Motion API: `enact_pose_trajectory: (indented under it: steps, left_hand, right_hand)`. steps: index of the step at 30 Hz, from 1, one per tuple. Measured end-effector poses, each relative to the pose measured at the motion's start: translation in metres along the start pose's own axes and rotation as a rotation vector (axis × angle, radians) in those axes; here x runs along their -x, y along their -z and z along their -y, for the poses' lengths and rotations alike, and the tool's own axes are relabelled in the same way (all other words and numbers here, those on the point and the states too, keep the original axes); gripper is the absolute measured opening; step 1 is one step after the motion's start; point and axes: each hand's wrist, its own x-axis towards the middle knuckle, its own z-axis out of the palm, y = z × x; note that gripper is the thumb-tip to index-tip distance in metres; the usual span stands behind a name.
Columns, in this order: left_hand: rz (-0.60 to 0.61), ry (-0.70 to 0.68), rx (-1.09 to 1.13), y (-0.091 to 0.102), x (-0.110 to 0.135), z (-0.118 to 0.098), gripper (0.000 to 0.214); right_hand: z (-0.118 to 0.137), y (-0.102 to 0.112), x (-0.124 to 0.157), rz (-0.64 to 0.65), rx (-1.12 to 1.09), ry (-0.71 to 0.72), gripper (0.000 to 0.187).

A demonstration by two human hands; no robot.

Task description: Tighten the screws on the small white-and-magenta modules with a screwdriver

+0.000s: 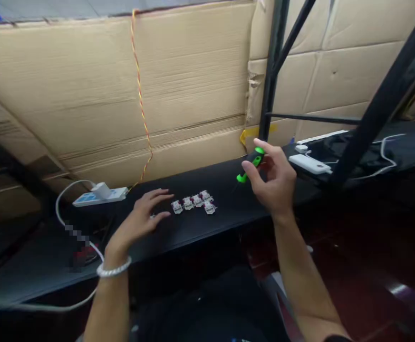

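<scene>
Twisted red-yellow wire point(140, 99) hangs against cardboard point(193, 76); white plug point(101, 190) sits in a power strip point(119, 194).

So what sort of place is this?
Likely a workshop: cardboard panels line the back, small white parts lie on a black bench, and the right hand holds a screwdriver.

Screwdriver point(256, 161) and black racking point(269, 90) suggest a workshop.

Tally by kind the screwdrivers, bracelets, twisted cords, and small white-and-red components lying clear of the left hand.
Screwdriver, in the right hand: 1
White bracelet: 1
Twisted red-and-yellow cord: 1
Small white-and-red components: 5
Total: 8
Uncounted: a partly hidden white piece at the left hand.
</scene>
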Motion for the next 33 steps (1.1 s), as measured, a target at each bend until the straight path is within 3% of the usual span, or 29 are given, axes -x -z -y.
enact_pose_trajectory:
  steps: [4,8,11,14,17,21,25,33]
  left_hand:
    - [0.122,0.176,-0.064,0.020,0.035,0.043,0.057]
    - [0.216,0.257,-0.037,0.015,0.043,0.051,0.044]
    - [0.185,0.224,-0.033,0.007,0.038,0.036,0.033]
    - [0.157,0.116,-0.016,-0.007,0.033,0.007,0.030]
    - [0.156,0.056,0.009,-0.027,0.030,-0.027,0.032]
    - [0.048,-0.029,0.088,-0.054,0.031,-0.059,0.034]
    - [-0.026,-0.041,0.162,-0.069,0.032,-0.066,0.034]
    - [-0.136,-0.005,0.219,-0.080,0.041,-0.061,0.032]
  right_hand:
    - [0.002,-0.008,0.004,0.039,-0.147,-0.041,0.047]
    - [0.011,-0.016,0.011,0.120,-0.258,-0.068,0.049]
    - [0.016,-0.021,0.017,0.175,-0.303,-0.064,0.050]
    - [0.019,-0.028,0.025,0.231,-0.342,-0.069,0.051]
    - [0.020,-0.038,0.033,0.286,-0.351,-0.084,0.051]
    - [0.017,-0.053,0.044,0.353,-0.362,-0.092,0.050]
    - [0.011,-0.064,0.048,0.364,-0.340,-0.092,0.046]
    - [0.008,-0.069,0.054,0.345,-0.329,-0.117,0.048]
